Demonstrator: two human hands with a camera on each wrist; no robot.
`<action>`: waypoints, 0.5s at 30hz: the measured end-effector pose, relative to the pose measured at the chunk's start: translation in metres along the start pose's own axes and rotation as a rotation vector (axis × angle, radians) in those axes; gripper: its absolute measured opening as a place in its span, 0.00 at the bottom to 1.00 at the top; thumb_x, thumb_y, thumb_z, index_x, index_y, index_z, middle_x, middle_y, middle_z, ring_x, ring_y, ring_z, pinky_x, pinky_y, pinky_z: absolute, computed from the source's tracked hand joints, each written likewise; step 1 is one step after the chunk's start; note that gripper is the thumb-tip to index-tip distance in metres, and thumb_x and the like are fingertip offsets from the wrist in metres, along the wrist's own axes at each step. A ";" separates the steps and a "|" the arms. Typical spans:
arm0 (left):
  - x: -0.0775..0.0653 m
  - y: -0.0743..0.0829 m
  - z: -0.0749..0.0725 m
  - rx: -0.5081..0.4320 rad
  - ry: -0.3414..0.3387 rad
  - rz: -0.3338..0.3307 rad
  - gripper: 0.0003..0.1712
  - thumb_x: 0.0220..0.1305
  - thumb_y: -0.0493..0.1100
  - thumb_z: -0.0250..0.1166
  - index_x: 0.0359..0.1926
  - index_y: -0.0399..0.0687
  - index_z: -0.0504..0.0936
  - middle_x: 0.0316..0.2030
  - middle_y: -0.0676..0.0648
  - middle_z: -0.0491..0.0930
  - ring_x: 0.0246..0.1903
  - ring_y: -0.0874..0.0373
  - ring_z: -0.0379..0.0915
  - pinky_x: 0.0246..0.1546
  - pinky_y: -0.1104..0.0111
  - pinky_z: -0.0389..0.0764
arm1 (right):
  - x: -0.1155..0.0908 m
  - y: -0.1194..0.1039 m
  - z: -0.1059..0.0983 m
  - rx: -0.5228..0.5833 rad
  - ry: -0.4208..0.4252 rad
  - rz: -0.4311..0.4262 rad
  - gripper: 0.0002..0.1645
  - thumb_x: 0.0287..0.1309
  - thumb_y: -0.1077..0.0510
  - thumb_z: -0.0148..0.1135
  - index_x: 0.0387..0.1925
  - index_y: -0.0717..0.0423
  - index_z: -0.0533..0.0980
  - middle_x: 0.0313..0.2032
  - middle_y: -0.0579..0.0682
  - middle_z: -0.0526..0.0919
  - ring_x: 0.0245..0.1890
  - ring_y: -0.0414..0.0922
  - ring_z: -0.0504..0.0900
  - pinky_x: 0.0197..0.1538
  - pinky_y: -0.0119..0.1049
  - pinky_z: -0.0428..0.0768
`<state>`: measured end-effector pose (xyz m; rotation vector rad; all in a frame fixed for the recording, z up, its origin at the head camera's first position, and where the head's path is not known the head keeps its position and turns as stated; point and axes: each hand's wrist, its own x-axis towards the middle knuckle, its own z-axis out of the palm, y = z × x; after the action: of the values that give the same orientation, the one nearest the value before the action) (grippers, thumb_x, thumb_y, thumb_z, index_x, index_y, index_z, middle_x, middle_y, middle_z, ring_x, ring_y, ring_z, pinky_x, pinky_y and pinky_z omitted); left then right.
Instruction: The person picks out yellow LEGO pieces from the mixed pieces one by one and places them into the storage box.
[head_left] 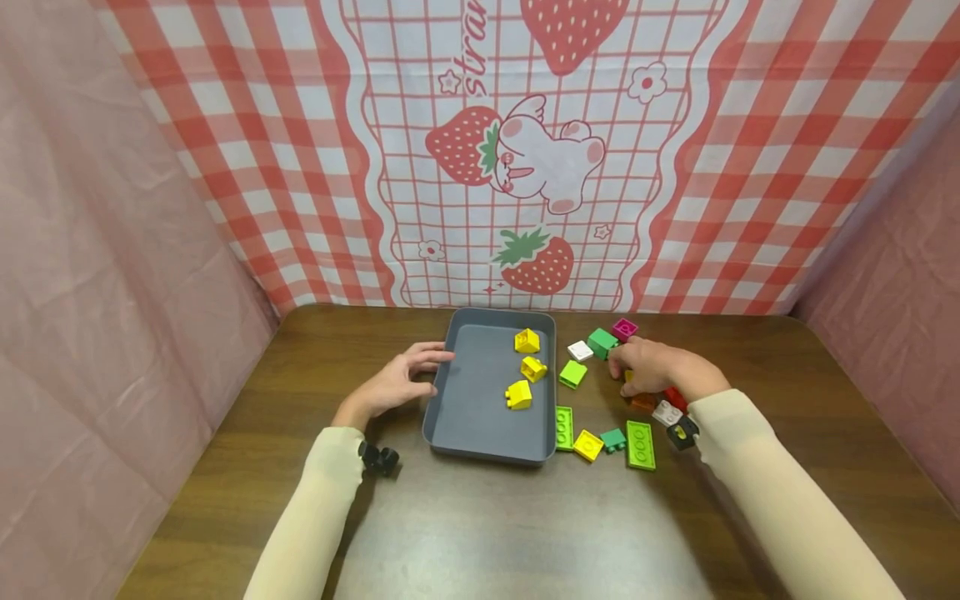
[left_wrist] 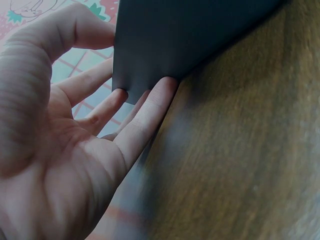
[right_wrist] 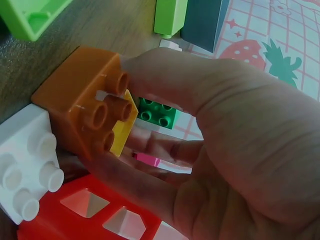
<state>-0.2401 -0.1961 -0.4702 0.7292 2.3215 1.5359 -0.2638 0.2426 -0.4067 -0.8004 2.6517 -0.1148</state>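
Observation:
My left hand (head_left: 392, 385) rests at the left wall of a grey tray (head_left: 491, 457), its fairly straight fingers touching the outside. In the left wrist view those fingertips (left_wrist: 167, 87) lie against the tray's dark wall (left_wrist: 145, 50). Three yellow bricks (head_left: 518, 395) lie in the tray's right half. Among loose bricks, my right hand (head_left: 652, 368) has thumb and fingers around a yellow brick (right_wrist: 126, 125), partly hidden behind an orange-brown brick (right_wrist: 77, 100). The fingertips are hidden there. White (right_wrist: 27, 165) and red (right_wrist: 55, 212) bricks sit close by.
Right of the tray lie green (head_left: 602, 342), white (head_left: 580, 351), magenta (head_left: 625, 328) and light green (head_left: 573, 374) bricks. Nearer are a yellow brick (head_left: 588, 446), a teal brick (head_left: 613, 440) and light green plates (head_left: 641, 445). A checked strawberry cloth (head_left: 540, 267) hangs behind the wooden table (head_left: 480, 533).

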 end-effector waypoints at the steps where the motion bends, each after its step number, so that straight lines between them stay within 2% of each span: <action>1: 0.000 0.000 0.000 0.000 0.000 0.002 0.34 0.60 0.29 0.65 0.69 0.40 0.72 0.76 0.39 0.55 0.69 0.35 0.61 0.62 0.38 0.71 | 0.000 0.000 0.000 0.001 -0.001 0.004 0.13 0.51 0.60 0.73 0.35 0.54 0.76 0.36 0.53 0.77 0.37 0.49 0.72 0.38 0.43 0.77; 8: 0.001 0.000 0.000 0.009 -0.002 0.010 0.35 0.60 0.29 0.64 0.69 0.40 0.71 0.76 0.38 0.55 0.69 0.35 0.61 0.62 0.39 0.73 | 0.001 -0.001 0.002 0.002 -0.005 0.016 0.12 0.47 0.67 0.70 0.32 0.52 0.76 0.32 0.51 0.76 0.32 0.48 0.72 0.33 0.38 0.74; 15: 0.001 0.000 0.000 0.004 -0.001 0.002 0.35 0.59 0.30 0.65 0.69 0.40 0.72 0.76 0.38 0.55 0.69 0.35 0.61 0.64 0.38 0.69 | 0.001 -0.004 0.002 0.011 -0.009 0.001 0.13 0.46 0.72 0.66 0.25 0.53 0.75 0.26 0.48 0.74 0.26 0.46 0.71 0.28 0.35 0.72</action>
<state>-0.2408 -0.1953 -0.4700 0.7330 2.3250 1.5317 -0.2620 0.2384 -0.4079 -0.7947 2.6408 -0.1251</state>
